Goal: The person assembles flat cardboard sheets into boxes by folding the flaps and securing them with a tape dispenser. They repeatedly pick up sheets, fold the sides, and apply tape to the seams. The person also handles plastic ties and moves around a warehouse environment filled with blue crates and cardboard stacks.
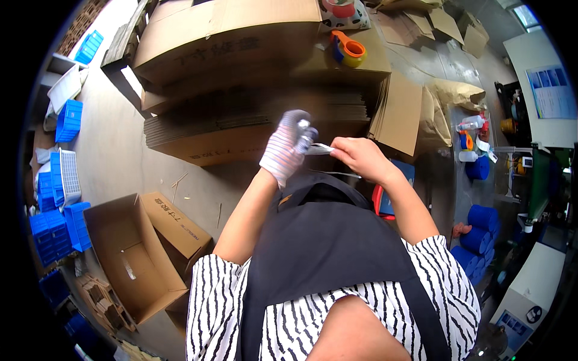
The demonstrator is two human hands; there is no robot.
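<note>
- left hand (pixel 288 146) in white knit glove with thin reddish stripes
- right hand (pixel 360 157) bare, pinching a small silvery-white strip (pixel 319 148)
- short-sleeved shirt (pixel 217 301) white with wavy black stripes
- dark navy fabric apron (pixel 325 246), near black
- stack of flat brown cardboard sheets (pixel 241 123), dark printing on the top box
- open brown cardboard box on the floor (pixel 135 256), plain tan inside
- orange and blue tape dispenser (pixel 348 49), yellow edge
- bright blue plastic crates (pixel 57 225), 1 white crate among them
- blue cylindrical rolls (pixel 481 231) on the right
- grey concrete floor (pixel 114 150)
</note>
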